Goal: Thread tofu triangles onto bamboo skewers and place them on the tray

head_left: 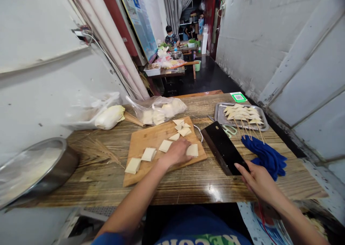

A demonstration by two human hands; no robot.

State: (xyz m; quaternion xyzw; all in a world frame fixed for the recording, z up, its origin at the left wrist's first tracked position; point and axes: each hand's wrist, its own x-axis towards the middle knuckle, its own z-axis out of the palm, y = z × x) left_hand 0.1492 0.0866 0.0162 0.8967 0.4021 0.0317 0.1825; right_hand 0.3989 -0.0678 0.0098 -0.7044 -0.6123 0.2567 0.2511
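My left hand (176, 151) is curled over a pale square stack (193, 150) of what looks like tofu sheet, at the right side of a wooden cutting board (140, 137). More square stacks (149, 154) lie in a slanting row to its left. Beyond the fingers are several cut triangles (184, 131). Gripped by its handle, a broad black cleaver (222, 148) is in my right hand (258, 180), held to the right of the board with its blade apart from the stacks. The handle is mostly hidden by the fingers.
Skewered triangles (242, 114) fill a metal tray (265, 124) at back right. Near it lie green-handled scissors (229, 130) and blue gloves (265, 155). Loose skewers (105, 149), a plastic bag (159, 110), a cabbage (110, 117) and a metal basin (67, 162) are left. A person (172, 38) sits far back.
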